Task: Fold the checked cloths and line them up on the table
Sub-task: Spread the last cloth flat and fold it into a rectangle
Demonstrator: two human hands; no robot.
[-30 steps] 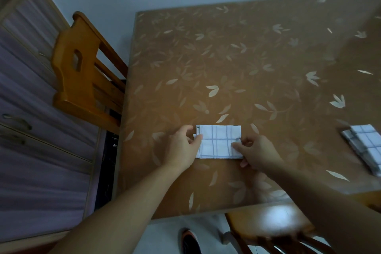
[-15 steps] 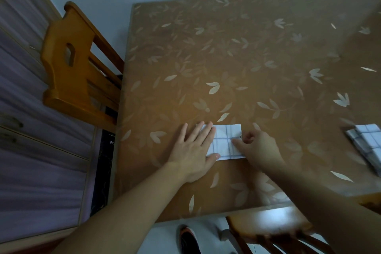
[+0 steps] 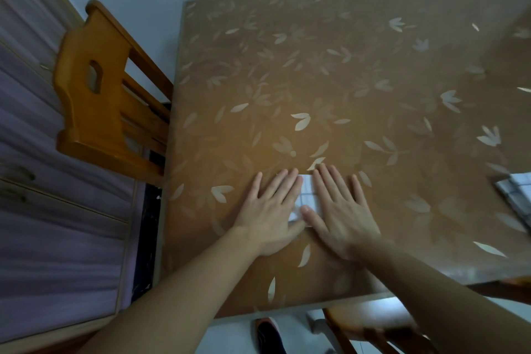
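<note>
Folded checked cloth (image 3: 308,200) lies near counter's (image 3: 373,66) 6 o'clock edge, pinned between flat, spread left hand (image 3: 271,210) at 9 o'clock and right hand (image 3: 343,210) at 3 o'clock, neither grip holding, equally near.

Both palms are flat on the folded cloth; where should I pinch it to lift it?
Pinch the folded cloth at its two short ends, left hand from the left, right hand from the right. It lies flat on the table, so only its edges offer a hold.
</note>
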